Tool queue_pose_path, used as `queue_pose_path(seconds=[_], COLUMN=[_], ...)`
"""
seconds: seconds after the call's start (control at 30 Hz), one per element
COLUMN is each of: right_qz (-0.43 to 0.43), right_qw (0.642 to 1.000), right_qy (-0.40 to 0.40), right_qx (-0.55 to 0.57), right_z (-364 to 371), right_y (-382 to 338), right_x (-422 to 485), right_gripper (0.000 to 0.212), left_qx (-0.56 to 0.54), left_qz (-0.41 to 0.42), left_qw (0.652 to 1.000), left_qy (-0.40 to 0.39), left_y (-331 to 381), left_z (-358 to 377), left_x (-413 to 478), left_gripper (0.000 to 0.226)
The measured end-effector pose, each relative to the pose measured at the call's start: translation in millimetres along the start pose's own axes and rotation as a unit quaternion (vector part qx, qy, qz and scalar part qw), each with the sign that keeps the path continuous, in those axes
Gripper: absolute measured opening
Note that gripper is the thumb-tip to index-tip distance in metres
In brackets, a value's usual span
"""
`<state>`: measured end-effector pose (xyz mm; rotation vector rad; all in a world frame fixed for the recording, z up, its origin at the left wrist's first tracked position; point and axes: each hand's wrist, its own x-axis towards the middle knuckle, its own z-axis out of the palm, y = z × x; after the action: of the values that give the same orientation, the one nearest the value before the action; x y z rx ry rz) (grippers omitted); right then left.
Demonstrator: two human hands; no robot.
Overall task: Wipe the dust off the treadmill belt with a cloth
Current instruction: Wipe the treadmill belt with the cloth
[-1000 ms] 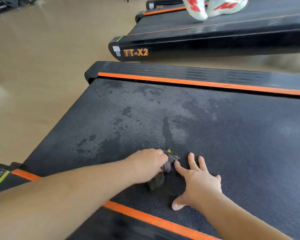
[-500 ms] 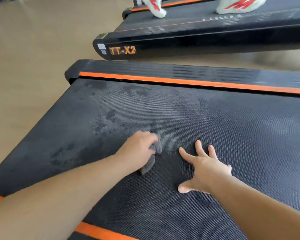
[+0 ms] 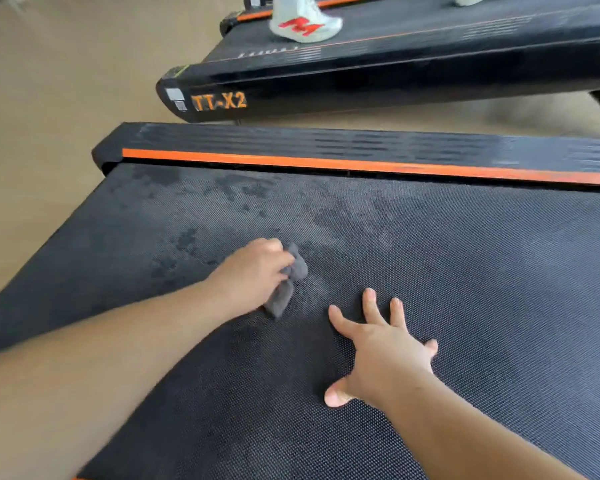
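Observation:
A black textured treadmill belt (image 3: pixel 465 289) fills most of the view, with dark damp patches and a greyish dusty film toward its far side. My left hand (image 3: pixel 253 271) grips a small crumpled grey cloth (image 3: pixel 286 289) and holds it down on the belt near the middle. To the right of the cloth, my right hand (image 3: pixel 381 351) lies flat on the belt with its fingers spread, apart from the cloth.
The far side rail (image 3: pixel 326 147) is black with an orange stripe. Beyond it stands a second treadmill (image 3: pixel 361 81) marked TT-X2, with a person's white and red shoe (image 3: pixel 303 22) on its belt. Tan floor (image 3: pixel 49 98) lies to the left.
My left hand has carried the cloth away from me across the belt toward the far rail. My right hand has stayed flat on the belt. The shoes on the other treadmill have moved.

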<state>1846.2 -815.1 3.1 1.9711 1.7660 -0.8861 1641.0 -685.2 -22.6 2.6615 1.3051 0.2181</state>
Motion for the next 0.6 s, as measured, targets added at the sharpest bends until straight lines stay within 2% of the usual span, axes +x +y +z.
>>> queue_pose_path(seconds=[0.03, 0.07, 0.1, 0.13, 0.23, 0.3, 0.4, 0.47, 0.53, 0.6], right_qz=[-0.001, -0.002, -0.002, -0.002, -0.002, 0.000, 0.001, 0.002, 0.005, 0.008], right_qw=[1.000, 1.000, 1.000, 1.000, 1.000, 1.000, 1.000, 1.000, 1.000, 1.000], right_qy=[0.002, 0.003, 0.004, 0.005, 0.008, 0.006, 0.007, 0.006, 0.002, 0.001], right_qx=[0.001, 0.003, 0.003, 0.002, -0.001, 0.001, 0.004, 0.004, 0.005, 0.006], right_z=[0.7, 1.5, 2.0, 2.2, 2.3, 2.4, 3.2, 3.1, 2.2, 1.3], right_y=[0.1, 0.3, 0.5, 0.4, 0.6, 0.0, 0.6, 0.5, -0.5, -0.6], right_x=[-0.3, -0.2, -0.3, -0.5, -0.3, -0.6, 0.5, 0.3, 0.5, 1.1], right_gripper=[0.132, 0.132, 0.132, 0.132, 0.130, 0.131, 0.132, 0.132, 0.132, 0.131], left_qx=[-0.009, -0.027, -0.054, -0.066, -0.048, -0.013, -0.013, -0.025, 0.004, -0.007], left_qz=[-0.071, -0.105, -0.094, -0.060, 0.050, 0.029, -0.127, -0.107, -0.058, -0.016], left_qw=[0.996, 0.989, 0.987, 0.990, 0.997, 0.999, 0.989, 0.990, 0.998, 1.000], left_qy=[0.050, 0.097, 0.118, 0.110, 0.022, 0.016, 0.075, 0.091, 0.038, 0.001], left_y=[5.1, 15.7, 31.9, 48.0, 64.2, 41.3, 15.9, 32.9, 59.6, 60.6], left_z=[0.7, 4.8, 10.0, 16.8, 22.9, 15.0, 13.1, 21.8, 27.0, 21.2], left_x=[6.2, 9.1, 7.2, 1.6, -18.2, -5.8, 14.6, 15.2, 2.7, -7.2], left_gripper=[0.012, 0.017, 0.025, 0.026, 0.008, 0.011, 0.013, 0.020, 0.010, 0.020])
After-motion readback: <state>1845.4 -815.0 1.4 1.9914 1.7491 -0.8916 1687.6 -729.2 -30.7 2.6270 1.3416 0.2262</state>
